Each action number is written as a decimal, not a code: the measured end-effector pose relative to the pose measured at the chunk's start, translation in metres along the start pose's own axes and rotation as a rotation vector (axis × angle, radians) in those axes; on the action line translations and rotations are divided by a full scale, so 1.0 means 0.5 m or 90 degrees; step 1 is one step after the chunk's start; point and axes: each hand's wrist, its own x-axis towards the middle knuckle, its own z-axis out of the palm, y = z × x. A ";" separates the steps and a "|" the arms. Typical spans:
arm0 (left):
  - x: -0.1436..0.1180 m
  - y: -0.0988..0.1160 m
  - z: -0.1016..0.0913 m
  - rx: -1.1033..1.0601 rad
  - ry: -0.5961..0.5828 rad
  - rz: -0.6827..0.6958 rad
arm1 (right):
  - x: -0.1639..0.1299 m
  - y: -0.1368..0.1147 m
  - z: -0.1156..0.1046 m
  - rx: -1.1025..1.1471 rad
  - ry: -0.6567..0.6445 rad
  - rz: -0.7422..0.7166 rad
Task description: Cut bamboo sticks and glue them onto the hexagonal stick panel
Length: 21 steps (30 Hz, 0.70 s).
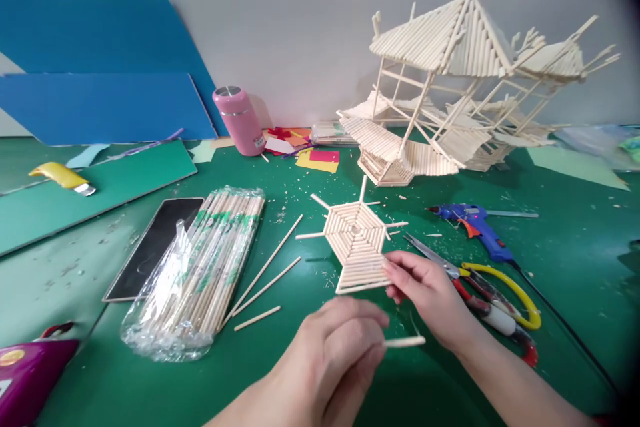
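Note:
My left hand (333, 353) pinches a short wooden stick (406, 341) near the table's front edge. My right hand (425, 293) holds the near right edge of an octagonal stick web (356, 240) lying on the green mat (300, 373). Three loose long sticks (267, 277) lie just left of the web. A clear bag of bamboo sticks (200, 273) rests further left.
A stick-built pavilion model (450, 93) stands at the back right. A blue glue gun (477, 223), scissors (440, 260) and yellow-handled cutters (505, 300) lie to the right. A pink bottle (237, 120), black tablet (153, 247), yellow knife (63, 177), blue boards (100, 67) and a purple object (27, 367) are left.

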 end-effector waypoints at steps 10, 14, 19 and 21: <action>-0.031 -0.023 0.006 0.073 -0.048 -0.177 | 0.003 0.040 0.007 -0.184 -0.014 -0.005; -0.015 -0.069 0.010 0.025 0.130 -0.211 | -0.004 0.035 0.005 -0.350 0.074 -0.092; -0.009 -0.103 0.014 -0.007 0.237 -0.211 | 0.003 0.040 0.012 -0.508 0.080 -0.276; -0.008 -0.109 0.021 -0.002 0.208 -0.193 | 0.013 0.044 0.019 -0.507 0.057 -0.292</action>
